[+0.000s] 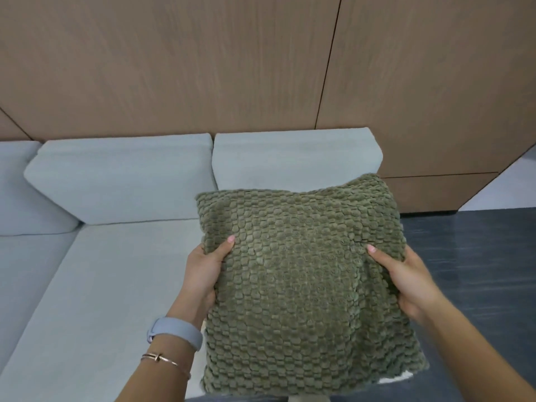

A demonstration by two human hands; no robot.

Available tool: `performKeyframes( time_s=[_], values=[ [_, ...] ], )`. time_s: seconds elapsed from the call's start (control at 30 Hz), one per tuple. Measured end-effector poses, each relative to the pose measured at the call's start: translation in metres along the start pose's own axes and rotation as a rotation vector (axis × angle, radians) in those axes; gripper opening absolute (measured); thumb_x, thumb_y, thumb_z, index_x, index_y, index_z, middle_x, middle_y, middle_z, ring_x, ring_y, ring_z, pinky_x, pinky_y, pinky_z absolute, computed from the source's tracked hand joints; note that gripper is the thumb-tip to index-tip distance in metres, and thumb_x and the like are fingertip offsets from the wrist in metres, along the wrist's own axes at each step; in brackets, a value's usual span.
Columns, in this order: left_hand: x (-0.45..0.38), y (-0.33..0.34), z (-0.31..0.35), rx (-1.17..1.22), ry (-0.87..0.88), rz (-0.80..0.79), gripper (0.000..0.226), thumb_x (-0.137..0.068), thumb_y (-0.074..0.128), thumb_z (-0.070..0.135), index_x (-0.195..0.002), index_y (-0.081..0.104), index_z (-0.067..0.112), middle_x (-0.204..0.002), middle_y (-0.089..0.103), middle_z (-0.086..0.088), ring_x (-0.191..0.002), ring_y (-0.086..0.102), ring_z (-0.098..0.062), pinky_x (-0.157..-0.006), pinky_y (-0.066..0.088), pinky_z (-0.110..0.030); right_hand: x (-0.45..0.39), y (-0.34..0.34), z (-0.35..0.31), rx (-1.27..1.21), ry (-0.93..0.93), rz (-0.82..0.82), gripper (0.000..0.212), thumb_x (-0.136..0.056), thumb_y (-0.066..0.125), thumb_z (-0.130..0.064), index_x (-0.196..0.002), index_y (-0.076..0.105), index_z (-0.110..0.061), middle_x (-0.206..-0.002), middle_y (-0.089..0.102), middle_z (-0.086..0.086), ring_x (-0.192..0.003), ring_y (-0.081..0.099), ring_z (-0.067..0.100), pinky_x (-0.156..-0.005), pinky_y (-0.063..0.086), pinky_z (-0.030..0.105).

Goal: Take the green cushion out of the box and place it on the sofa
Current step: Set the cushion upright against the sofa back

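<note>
The green cushion (301, 280), square with a bumpy knitted surface, is held up in front of me over the right end of the light grey sofa (110, 285). My left hand (206, 271) grips its left edge, thumb on top. My right hand (406, 280) grips its right edge the same way. The cushion hides the sofa's seat edge below it. No box is in view.
Two grey back cushions (121, 175) lean against a brown wood-panelled wall (261, 68). Another sofa section runs along the left. Dark floor (478, 256) lies to the right of the sofa. A small pale object peeks out under the cushion's lower right corner.
</note>
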State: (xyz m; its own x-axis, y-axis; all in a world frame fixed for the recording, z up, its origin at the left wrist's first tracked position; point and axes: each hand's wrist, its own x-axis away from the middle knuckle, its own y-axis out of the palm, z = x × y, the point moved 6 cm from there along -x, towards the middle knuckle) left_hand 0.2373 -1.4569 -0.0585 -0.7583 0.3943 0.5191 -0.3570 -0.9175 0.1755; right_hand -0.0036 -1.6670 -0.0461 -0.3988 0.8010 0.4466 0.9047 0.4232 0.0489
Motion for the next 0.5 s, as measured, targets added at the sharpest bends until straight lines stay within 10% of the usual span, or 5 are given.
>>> performKeyframes(
  time_s=[0.5],
  values=[
    [-0.2,0.104,-0.045,0.094,0.187,0.139,0.033,-0.085,0.064,0.015,-0.117,0.06,0.01,-0.103,0.07,-0.003,-0.091,0.068,-0.018,-0.067,0.056,-0.029,-0.268,0.015,0.019,-0.018,-0.141,-0.136,0.039,-0.087,0.063,-0.011,-0.119,0.053,-0.031,-0.115,0.066,-0.002,-0.103,0.063,0.017,-0.08,0.051,0.033]
  ],
)
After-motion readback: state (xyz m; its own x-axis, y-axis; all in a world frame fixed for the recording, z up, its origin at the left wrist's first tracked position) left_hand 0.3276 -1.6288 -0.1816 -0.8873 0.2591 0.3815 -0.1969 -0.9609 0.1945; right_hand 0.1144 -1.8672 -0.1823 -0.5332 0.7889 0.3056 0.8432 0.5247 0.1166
